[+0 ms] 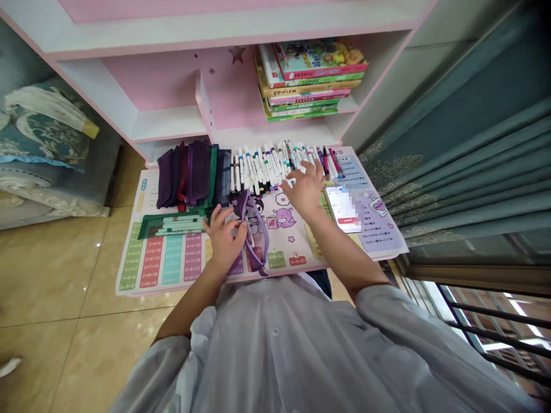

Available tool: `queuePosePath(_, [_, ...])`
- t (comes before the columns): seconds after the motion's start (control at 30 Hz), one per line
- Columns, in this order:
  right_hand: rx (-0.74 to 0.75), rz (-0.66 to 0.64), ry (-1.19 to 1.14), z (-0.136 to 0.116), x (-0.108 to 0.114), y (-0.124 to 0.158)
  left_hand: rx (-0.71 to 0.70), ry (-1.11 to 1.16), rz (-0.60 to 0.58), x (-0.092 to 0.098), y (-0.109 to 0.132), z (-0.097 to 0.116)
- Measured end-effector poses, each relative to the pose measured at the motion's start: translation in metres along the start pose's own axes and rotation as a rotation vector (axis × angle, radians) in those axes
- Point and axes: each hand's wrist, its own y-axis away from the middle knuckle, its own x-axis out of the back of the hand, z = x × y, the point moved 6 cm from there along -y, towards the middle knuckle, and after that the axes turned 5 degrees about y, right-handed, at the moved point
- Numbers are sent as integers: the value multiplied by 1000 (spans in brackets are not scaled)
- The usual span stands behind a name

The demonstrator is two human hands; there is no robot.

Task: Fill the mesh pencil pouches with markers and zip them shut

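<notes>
My left hand (pixel 224 239) grips the edge of a purple-trimmed pencil pouch (pixel 255 230), which stands open on the printed desk mat (pixel 172 258) with a white-capped marker at its mouth. My right hand (pixel 305 190) rests with spread fingers on the end of a long row of felt-tip markers (pixel 262 167), and they lie packed side by side. To its right lies a smartphone (pixel 343 208) with a lit screen, partly blurred. Several dark fabric pencil cases (pixel 191 175) stand in a row, and a green tray (pixel 172 221) holds pale markers.
A pink-and-white shelf unit overhangs the desk, with a stack of books (pixel 312 80) on it. Teal curtains (pixel 456 143) hang to the right beside a barred window (pixel 495 338). Bedding (pixel 43 132) lies at left above a tiled floor (pixel 55 281).
</notes>
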Motion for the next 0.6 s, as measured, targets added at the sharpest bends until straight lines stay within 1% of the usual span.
queuePosePath(0.1, [-100, -22, 84, 22, -13, -35, 11, -2, -5, 0, 0, -1])
queuePosePath(0.2, [-144, -29, 127, 34, -23, -53, 24, -10, -18, 0, -1, -2])
queuePosePath(0.3, [-161, -64, 152, 38, -30, -59, 35, -16, -19, 0, -1, -2])
queuePosePath(0.47, [-182, -126, 172, 41, -33, -64, 34, -21, -16, 1, 0, -2])
queuePosePath(0.6, [-177, -145, 177, 44, -37, -67, 25, -16, -9, 1, 0, -1])
